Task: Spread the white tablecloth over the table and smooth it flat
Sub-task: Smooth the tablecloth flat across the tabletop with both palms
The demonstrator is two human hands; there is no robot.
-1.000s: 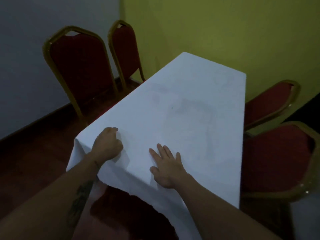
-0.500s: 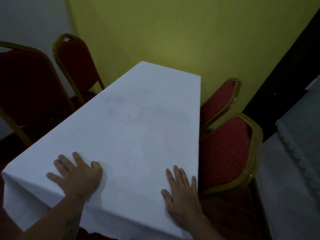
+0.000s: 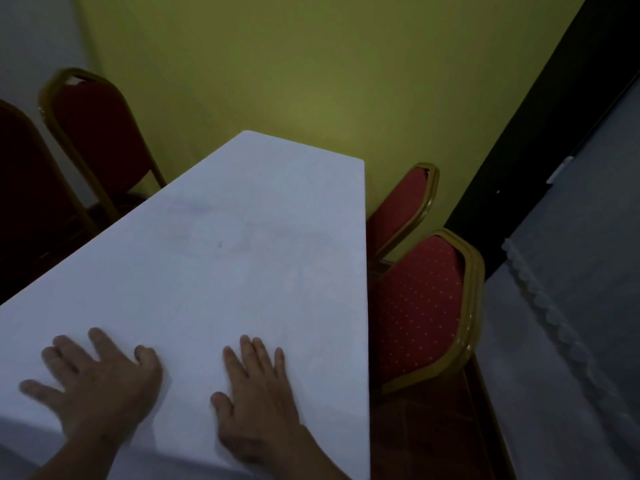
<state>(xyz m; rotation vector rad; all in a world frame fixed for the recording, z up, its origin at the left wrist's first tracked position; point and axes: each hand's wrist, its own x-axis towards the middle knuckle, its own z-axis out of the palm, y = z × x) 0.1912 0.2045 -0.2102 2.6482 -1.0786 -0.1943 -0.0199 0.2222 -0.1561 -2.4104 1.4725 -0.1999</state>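
Observation:
The white tablecloth (image 3: 242, 265) covers the whole long table, lying flat, with faint creases near its middle. It hangs over the near edge and down the right side. My left hand (image 3: 98, 386) presses palm-down on the cloth near the front left, fingers spread. My right hand (image 3: 258, 396) lies flat on the cloth to its right, fingers together and pointing away from me. Neither hand holds anything. The table itself is hidden under the cloth.
Two red chairs with gold frames (image 3: 93, 133) stand along the table's left side and two more (image 3: 422, 306) along its right. A yellow-green wall (image 3: 294, 71) is just behind the far end. Another white-covered table with a scalloped edge (image 3: 568, 341) is at the right.
My left hand let go of the cloth's near corner and opened flat. Both hands slid over the near end, the right one moving back toward the left. My view shifted right.

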